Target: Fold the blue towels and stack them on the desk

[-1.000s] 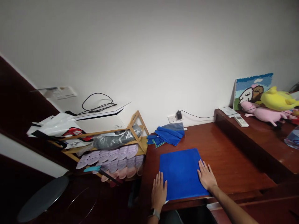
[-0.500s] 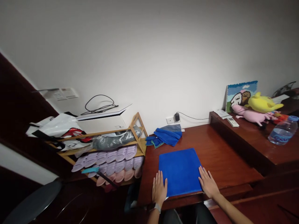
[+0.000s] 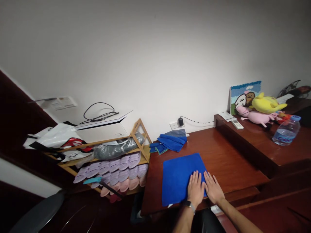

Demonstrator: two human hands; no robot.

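A glossy reddish-brown wooden bench (image 3: 228, 165) carries a flat, squarish blue fabric cloth (image 3: 178, 178) toward eight o'clock; at eleven o'clock from that lies a rumpled heap of blue-and-grey fabric cloths (image 3: 173, 141).

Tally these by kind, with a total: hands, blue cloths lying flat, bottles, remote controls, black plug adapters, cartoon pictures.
Hands: 2 (left hand, right hand)
Flat blue cloth: 1
Bottle: 1
Remote control: 1
Black plug adapter: 1
Cartoon picture: 1
Total: 7
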